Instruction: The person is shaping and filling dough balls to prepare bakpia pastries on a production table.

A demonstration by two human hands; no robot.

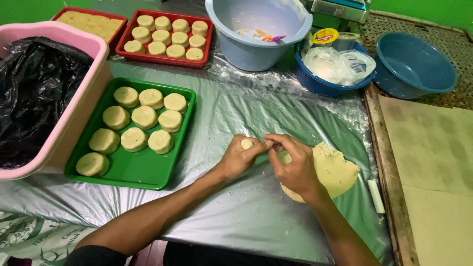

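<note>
Two hands pinch one small lump of dough above a plastic-covered counter point(236, 207).

Head view: the soft dough lump point(246, 144) could tear or drop onto the plastic sheet if squeezed unevenly, and floury fingers may slip. The left hand point(237, 158) is curled half-closed around the lump; the right hand point(294, 165), fingers bent, pinches its edge, just above the big dough slab point(337, 172). Left of them, a green tray point(135, 170) holds nine shaped pucks.
</note>
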